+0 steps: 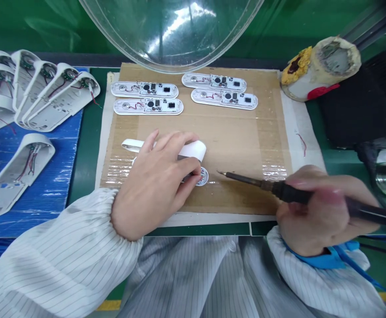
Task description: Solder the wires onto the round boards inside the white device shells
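Left hand point(156, 181): clasps white housing point(194, 150), seemingly steadying it near front edge of cardboard mat point(239, 141) | Right hand point(319, 212): grips soldering iron point(255, 182) pen-style, tip aimed at housing.

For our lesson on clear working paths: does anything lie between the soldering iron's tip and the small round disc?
Nothing visible does. The soldering iron in the right hand points at the round disc across bare cardboard. The left hand rests on the white case beside the disc, outside that gap.
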A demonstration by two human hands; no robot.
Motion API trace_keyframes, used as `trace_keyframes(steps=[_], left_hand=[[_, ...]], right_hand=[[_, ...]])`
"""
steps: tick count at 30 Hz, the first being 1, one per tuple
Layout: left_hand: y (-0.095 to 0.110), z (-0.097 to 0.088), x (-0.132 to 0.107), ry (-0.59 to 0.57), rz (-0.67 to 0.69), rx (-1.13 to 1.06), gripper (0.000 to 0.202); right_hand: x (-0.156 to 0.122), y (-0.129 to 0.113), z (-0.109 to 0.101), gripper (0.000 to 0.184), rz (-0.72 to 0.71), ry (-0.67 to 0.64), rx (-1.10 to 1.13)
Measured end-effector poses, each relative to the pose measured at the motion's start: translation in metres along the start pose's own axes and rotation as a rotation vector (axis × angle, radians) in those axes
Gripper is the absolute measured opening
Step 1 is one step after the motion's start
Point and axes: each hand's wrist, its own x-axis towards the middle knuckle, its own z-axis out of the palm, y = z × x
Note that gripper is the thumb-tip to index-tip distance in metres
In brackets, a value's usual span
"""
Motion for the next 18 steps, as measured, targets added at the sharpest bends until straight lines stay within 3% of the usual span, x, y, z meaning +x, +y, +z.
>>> trace_keyframes(steps=[1,3,7,10,12,14,16,17,18], left_hand=[[0.0,0.0,-0.001,0.002,0.001,0.003,0.023],[-0.002,-0.001,-0.002,0.012,0.006,-0.014,0.021],[-0.02,-0.006,-0.008,0.033,-0.049,-0.15,0.005],[-0.046,-0.02,-0.014,-0.042,-0.097,-0.24,0.009],[-0.068,-0.04,-0.019,-0.106,-0.095,-0.298,0.013],[-0.095,-0.069,-0.025,-0.125,-0.126,-0.391,0.015],[-0.124,-0.104,-0.031,-0.06,-0.273,-0.521,0.014],[-0.138,-0.122,-0.034,0.018,-0.388,-0.596,0.014],[-0.153,-0.138,-0.037,0.175,-0.518,-0.67,0.015]], right_hand=[[0.002,0.0,-0.002,0.02,-0.018,0.058,0.002],[0.007,-0.003,-0.008,0.022,0.022,0.052,0.01],[0.028,-0.009,-0.017,0.02,0.258,-0.229,-0.014],[0.051,0.0,-0.011,0.034,0.347,-0.379,-0.016],[0.068,0.014,-0.003,0.043,0.3,-0.466,0.028],[0.085,0.029,0.007,0.045,0.183,-0.552,-0.07],[0.098,0.04,0.015,0.045,0.049,-0.633,-0.285],[0.102,0.044,0.019,0.044,-0.004,-0.661,-0.377],[0.106,0.046,0.022,0.044,-0.045,-0.681,-0.437]])
